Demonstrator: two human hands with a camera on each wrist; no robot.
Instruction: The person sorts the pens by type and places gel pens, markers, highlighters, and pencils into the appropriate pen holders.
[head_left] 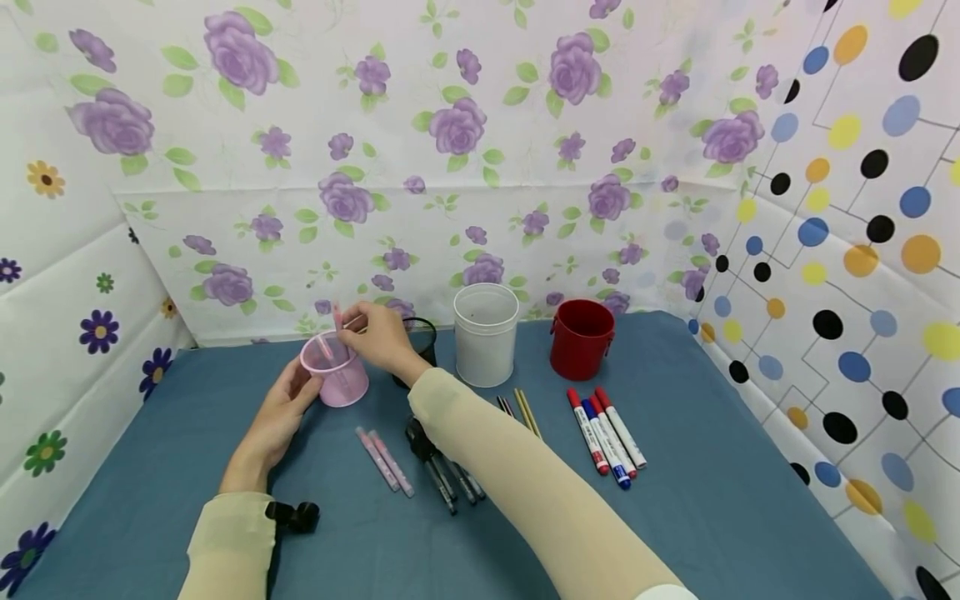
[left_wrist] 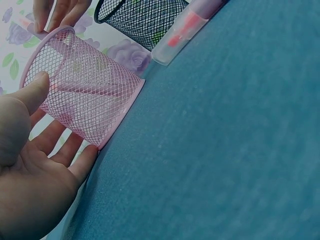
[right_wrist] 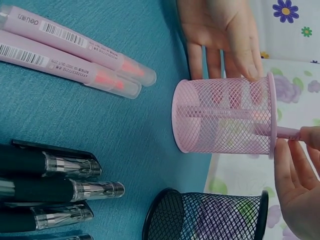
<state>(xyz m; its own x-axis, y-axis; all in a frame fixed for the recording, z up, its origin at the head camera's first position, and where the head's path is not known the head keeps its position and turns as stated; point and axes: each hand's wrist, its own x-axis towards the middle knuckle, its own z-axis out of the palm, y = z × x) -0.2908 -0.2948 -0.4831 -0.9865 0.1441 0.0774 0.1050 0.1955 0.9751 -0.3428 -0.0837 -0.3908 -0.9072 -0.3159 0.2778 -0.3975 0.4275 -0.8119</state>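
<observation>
A pink mesh pen cup (head_left: pixel 345 388) stands upright on the cloth at the left. My left hand (head_left: pixel 283 410) holds it from the side, thumb on the near wall and fingers behind, as the left wrist view shows. My right hand (head_left: pixel 380 336) pinches a pink highlighter (right_wrist: pixel 288 133) upright at the cup's mouth, its lower end inside the rim. Another pink highlighter (right_wrist: pixel 215 112) leans within the cup, seen through the mesh. Two more pink highlighters (head_left: pixel 385 461) lie side by side on the cloth in front of the cup.
Behind the right wrist stands a black mesh cup (head_left: pixel 422 337), partly hidden. A white cup (head_left: pixel 485 346) and a red cup (head_left: pixel 581 340) are further right. Several black pens (head_left: pixel 442 482), gold pencils (head_left: pixel 528 412) and red and blue markers (head_left: pixel 606 435) lie on the blue cloth (head_left: pixel 720 500).
</observation>
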